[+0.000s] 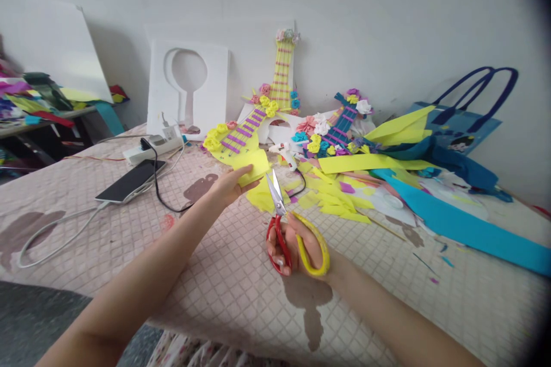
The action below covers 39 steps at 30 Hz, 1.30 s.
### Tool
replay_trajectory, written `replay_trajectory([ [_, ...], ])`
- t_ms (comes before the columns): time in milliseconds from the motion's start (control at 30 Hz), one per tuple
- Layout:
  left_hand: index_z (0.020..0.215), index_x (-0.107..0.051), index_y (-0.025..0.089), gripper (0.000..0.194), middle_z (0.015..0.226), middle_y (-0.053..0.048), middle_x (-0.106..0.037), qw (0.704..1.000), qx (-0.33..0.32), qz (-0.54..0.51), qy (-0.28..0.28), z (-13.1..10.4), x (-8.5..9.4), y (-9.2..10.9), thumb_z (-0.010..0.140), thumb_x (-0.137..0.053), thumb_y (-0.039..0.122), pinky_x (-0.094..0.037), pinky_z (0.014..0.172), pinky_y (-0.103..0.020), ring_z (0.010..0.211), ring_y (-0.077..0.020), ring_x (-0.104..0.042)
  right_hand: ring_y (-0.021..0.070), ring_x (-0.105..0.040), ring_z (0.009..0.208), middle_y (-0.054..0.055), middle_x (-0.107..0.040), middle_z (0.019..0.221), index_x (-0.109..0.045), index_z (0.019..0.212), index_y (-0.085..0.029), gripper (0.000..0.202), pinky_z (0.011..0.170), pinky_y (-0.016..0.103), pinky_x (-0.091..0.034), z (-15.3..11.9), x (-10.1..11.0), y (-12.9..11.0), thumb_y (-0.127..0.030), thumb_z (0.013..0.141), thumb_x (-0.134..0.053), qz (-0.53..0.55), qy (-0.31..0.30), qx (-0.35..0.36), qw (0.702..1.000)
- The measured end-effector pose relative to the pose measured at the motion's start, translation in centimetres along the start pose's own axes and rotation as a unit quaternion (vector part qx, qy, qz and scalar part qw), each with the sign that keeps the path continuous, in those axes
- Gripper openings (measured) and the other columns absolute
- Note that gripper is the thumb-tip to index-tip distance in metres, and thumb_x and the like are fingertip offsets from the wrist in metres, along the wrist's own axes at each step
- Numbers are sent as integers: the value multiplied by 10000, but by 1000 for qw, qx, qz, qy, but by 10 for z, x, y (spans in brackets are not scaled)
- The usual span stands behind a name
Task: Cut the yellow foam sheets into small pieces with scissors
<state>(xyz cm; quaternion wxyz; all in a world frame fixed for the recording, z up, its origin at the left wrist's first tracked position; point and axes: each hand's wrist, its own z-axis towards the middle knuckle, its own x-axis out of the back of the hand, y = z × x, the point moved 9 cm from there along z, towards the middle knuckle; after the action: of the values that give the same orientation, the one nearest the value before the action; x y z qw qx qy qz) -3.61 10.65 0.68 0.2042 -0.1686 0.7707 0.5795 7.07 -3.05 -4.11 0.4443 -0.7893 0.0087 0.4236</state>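
Observation:
Near the middle of the table, my left hand (232,184) holds a piece of yellow paper (255,165), thumb on top. To its right, my right hand (297,243) grips scissors (276,198) with one red and one yellow handle. Their blades are slightly apart and point up and away, beside the paper's right edge. Behind the paper lies a yellow guitar shape (241,132) with purple strips and paper flowers. More yellow paper scraps (340,203) lie to the right of the blades.
A glue gun (287,155) and a blue guitar shape (342,126) are behind. On the left are a phone (129,182), cables and a power strip (152,147). Blue paper (469,229) and a blue bag (462,126) are at right. White boards (217,86) lean on the wall.

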Motion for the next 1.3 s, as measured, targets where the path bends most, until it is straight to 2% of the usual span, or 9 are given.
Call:
replay_trajectory([
  [333,875,-615,134,206,919,-73,-678,1000,8,23,-5,-2,-2,-3,682,-684,106,-588,653,-261,738,-157,-661,107,-488,473,36,-582,658,-519,772,-163,499,399,213,-393,0,1,-8,-635,814,-363,-13,17,30,999],
  [567,909,-642,132,271,964,-87,-682,993,12,65,-102,-6,-16,-8,652,-725,129,-571,720,-242,771,-172,-674,111,-487,484,31,-581,670,-532,798,-168,496,403,217,-394,0,7,-14,-641,802,-382,-11,24,41,999],
  [733,866,-667,130,245,997,-80,-678,990,8,76,-123,-6,-18,-9,631,-737,117,-557,676,-197,719,-133,-665,110,-470,493,36,-571,685,-541,821,-164,504,410,220,-387,0,3,-16,-635,810,-365,-2,3,44,999],
  [967,805,-661,123,228,870,-53,-687,988,9,95,-118,-7,-19,-7,599,-755,98,-516,568,-138,653,-100,-648,117,-478,496,35,-546,692,-539,828,-156,550,415,227,-368,-2,-6,-21,-642,829,-283,15,-45,52,998],
  [1167,863,-654,127,272,911,-66,-683,983,7,119,-137,-8,-20,-9,611,-756,126,-500,553,-133,691,-110,-653,118,-476,513,43,-544,731,-535,850,-153,567,425,234,-363,-4,-14,-21,-641,836,-246,27,-78,47,995],
  [1300,883,-647,135,284,916,-55,-682,981,8,123,-151,-7,-21,-11,620,-756,139,-490,554,-132,682,-94,-645,117,-461,495,25,-505,675,-526,840,-150,592,409,229,-349,-4,-18,-22,-643,846,-199,44,-101,53,993],
])
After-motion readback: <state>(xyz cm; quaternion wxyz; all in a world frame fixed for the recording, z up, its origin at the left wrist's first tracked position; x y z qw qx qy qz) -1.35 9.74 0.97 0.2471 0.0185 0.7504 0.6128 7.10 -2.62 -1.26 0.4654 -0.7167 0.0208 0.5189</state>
